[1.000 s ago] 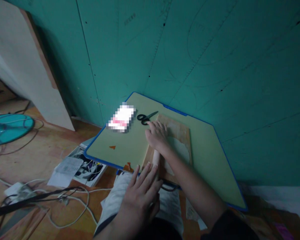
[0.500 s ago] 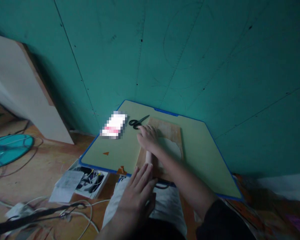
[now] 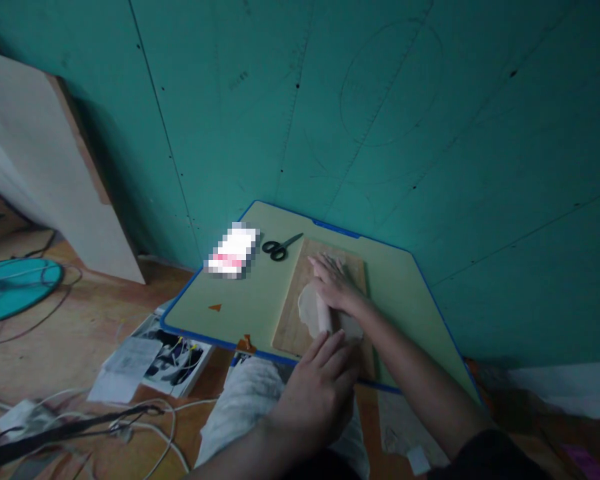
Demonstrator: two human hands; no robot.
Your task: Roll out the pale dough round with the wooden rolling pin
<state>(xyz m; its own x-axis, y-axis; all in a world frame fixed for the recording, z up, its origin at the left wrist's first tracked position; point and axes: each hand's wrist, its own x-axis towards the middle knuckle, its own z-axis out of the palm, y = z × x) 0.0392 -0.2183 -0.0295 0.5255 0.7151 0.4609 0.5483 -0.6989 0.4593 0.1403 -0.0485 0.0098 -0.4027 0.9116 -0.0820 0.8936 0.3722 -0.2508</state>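
A thin, pale dough sheet (image 3: pixel 307 311) with an uneven rounded edge lies at the middle of a rectangular, light-grained wooden board (image 3: pixel 290 331) on the smooth, blue-rimmed counter (image 3: pixel 395 290), with metal-bladed, black-handled scissors (image 3: pixel 286 245) off the board toward ten o'clock. Across the dough runs a smooth, cylindrical rolling pin (image 3: pixel 324 315), pointing roughly from twelve to six o'clock. The right hand (image 3: pixel 335 285) lays its grip spread over the twelve o'clock end, fingers extended, while the left hand (image 3: pixel 316 390) touches the six o'clock end with bent fingers, its thumb hidden, so whether that grip closes cannot be told.
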